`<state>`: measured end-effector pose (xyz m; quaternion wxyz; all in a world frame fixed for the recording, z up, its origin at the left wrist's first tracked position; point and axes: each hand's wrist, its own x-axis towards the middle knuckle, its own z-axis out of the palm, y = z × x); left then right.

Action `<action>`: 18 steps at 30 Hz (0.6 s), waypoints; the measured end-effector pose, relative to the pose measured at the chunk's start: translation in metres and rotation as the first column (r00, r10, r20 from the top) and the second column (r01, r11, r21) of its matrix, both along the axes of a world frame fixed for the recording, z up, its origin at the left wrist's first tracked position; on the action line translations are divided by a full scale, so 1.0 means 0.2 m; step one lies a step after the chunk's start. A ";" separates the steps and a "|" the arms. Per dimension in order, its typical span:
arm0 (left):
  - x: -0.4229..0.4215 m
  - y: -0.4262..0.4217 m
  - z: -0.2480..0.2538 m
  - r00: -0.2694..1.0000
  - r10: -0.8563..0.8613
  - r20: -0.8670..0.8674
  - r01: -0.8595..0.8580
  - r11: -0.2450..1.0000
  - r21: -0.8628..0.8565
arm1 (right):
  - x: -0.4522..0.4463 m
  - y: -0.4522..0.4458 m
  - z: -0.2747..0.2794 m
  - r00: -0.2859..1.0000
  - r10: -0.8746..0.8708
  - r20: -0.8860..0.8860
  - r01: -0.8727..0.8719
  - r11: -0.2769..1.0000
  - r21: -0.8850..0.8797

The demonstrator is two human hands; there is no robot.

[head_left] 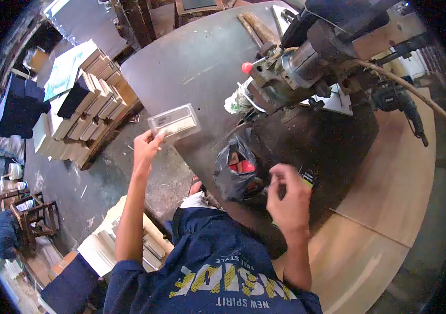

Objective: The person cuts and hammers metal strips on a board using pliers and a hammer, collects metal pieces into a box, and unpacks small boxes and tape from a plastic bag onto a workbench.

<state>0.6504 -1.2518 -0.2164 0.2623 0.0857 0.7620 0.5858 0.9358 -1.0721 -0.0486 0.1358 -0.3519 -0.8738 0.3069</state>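
Observation:
My left hand (147, 149) pinches the near edge of a clear plastic box (174, 123), held tilted beyond the table's left edge. Something pale lies inside the box. My right hand (289, 196) is over the dark tabletop with its fingers curled toward the thumb. It is slightly blurred, and whatever sits between the fingertips cannot be made out. Just left of it, a black plastic bag (228, 175) stands with its mouth open, showing red packets (241, 163) inside. A small green-and-black item (306, 178) is partly hidden behind my right hand.
A drilling machine (306, 65) with a red-knobbed lever (247, 67) stands on the metal table (181, 63). A power drill (398, 104) is at the right. Wooden boards (380, 225) extend at the lower right. Stacked boxes (84, 99) stand on the left; a stool (37, 212) is lower left.

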 end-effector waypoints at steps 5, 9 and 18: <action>0.30 0.19 0.33 0.709 -0.178 -0.683 0.020 0.972 -0.234 | -0.05 -0.19 -0.15 0.880 0.449 0.156 -0.467 0.877 0.111; 0.61 0.23 0.67 0.715 -0.476 -0.512 0.442 0.875 -0.196 | -0.04 -0.30 -0.32 0.855 0.519 -0.015 -0.514 0.851 0.108; 0.64 0.11 0.62 0.761 -0.534 -0.369 0.400 0.833 -0.382 | -0.05 -0.06 -0.33 0.935 0.223 0.274 -0.182 0.969 -0.166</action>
